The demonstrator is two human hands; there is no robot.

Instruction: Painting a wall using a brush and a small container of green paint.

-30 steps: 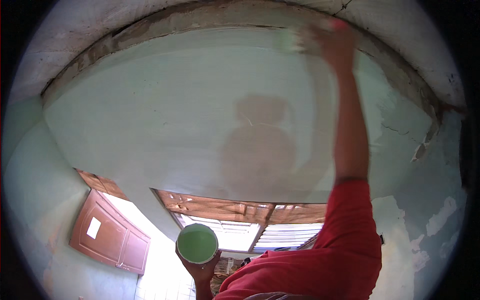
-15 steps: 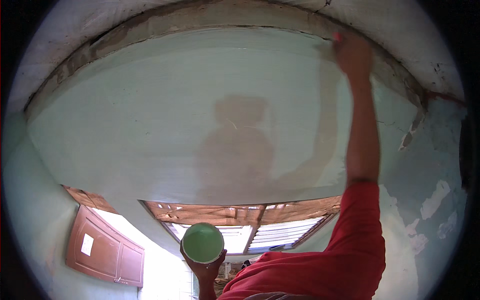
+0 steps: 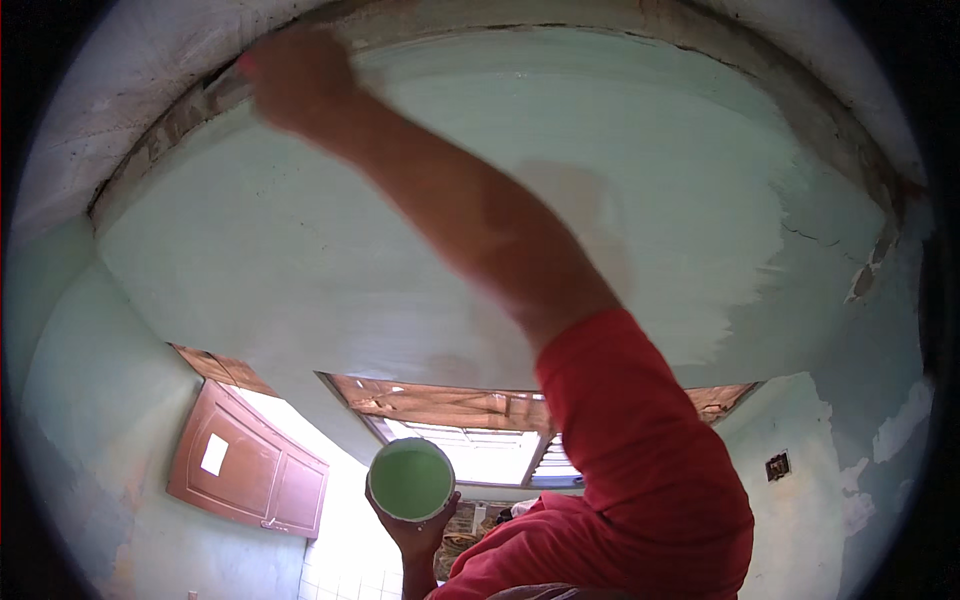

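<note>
My left hand (image 3: pixel 422 535) grips a round white-rimmed tub (image 3: pixel 411 480) from below and the side, low in the view. Pale green paint lies inside the tub. Across the picture reaches my right arm in a red sleeve, ending in my right hand (image 3: pixel 305 85) high at the far left. That hand is smeared by motion but looks closed around a red-ended tool, apparently a paintbrush (image 3: pixel 246 64); its working end is hidden. The hand is at the top edge of the pale green wall (image 3: pixel 450 200), where fresh-looking coating ends in ragged strokes on the right.
A grey, cracked strip (image 3: pixel 690 25) runs between the wall and the ceiling. Lower down are a window (image 3: pixel 480 450) with a wooden upper frame and a brown door (image 3: pixel 250 460) bearing a white paper. On the right are peeling patches and an open wall socket box (image 3: pixel 778 466).
My right hand has swept from the upper right to the upper left along the wall's top edge. The view has shifted a little; my left hand still holds the tub.
</note>
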